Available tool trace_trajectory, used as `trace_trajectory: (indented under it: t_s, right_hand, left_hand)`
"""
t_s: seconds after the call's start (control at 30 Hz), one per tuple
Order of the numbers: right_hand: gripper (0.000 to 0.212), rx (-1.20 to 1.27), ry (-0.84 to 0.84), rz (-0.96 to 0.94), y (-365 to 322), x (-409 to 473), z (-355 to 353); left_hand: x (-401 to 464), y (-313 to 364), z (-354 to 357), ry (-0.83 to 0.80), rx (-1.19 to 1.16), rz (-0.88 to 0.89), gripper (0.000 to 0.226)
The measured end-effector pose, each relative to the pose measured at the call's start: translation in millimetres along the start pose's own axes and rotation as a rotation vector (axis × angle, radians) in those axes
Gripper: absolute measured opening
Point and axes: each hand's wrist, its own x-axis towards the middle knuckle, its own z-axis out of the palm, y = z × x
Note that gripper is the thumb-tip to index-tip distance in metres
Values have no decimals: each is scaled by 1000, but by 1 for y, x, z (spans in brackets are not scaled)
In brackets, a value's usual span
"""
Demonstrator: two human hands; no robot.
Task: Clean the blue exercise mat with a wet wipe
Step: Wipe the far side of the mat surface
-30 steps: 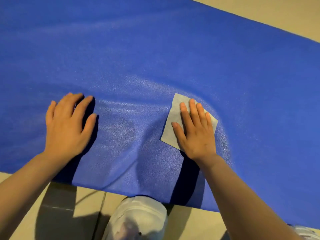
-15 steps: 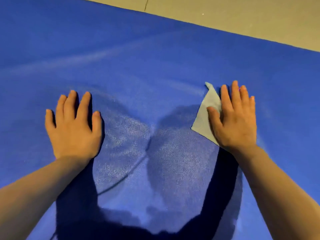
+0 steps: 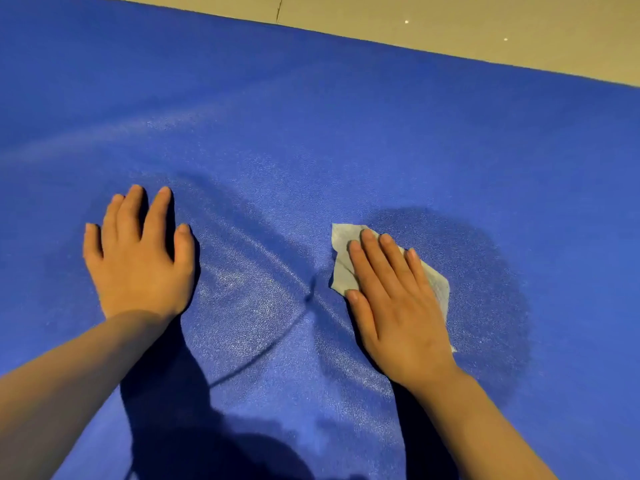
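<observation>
Right of centre on the blue exercise mat (image 3: pixel 346 116), a pale grey wet wipe (image 3: pixel 341 268) lies flat, creased and partly folded, with one corner pointing far-left and another edge showing on the right side of the hand that covers it. The right hand (image 3: pixel 394 306) rests palm down on the wipe, its fingers (image 3: pixel 372 258) straight and held close together, pointing far and slightly left, the thumb lying alongside on the left edge of the wipe; nothing is curled round or pinched, the hand simply presses the sheet against the mat. Around this hand, mostly to its right and far side, the mat shows a darker rounded patch.

Well apart to the left, the left hand (image 3: pixel 138 258) lies palm down directly on the mat, fingers straight and a little spread, thumb out to the right, holding nothing. Both bare forearms reach in from the near edge of the view. Between the hands the mat's pebbled surface glistens in a lighter sheen, and thin shadow lines cross it. Dark shadows of the arms and of the person fall on the near part of the mat.

Beyond the mat's far edge runs a strip of beige floor (image 3: pixel 450 22) with a thin seam in it.
</observation>
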Motion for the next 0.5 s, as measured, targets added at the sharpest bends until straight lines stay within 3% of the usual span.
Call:
trace_trajectory:
  t_s: [0.2, 0.3, 0.37, 0.47, 0.5]
  right_hand:
    - [59, 80, -96, 5, -4, -3, -9]
    - [40, 164, 60, 39, -20, -1, -20]
    - [30, 461, 146, 186, -43, 5, -41]
    - [21, 1136, 73, 431, -66, 24, -69]
    - [20, 1238, 53, 497, -63, 29, -71]
  left_hand:
    - [0, -1, 0, -7, -14, 3, 61]
    - [0, 0, -2, -7, -28, 0, 62]
    - [0, 1, -3, -10, -30, 0, 62]
    - [0, 2, -2, -9, -17, -6, 62]
    - [-1, 1, -2, -9, -13, -6, 62]
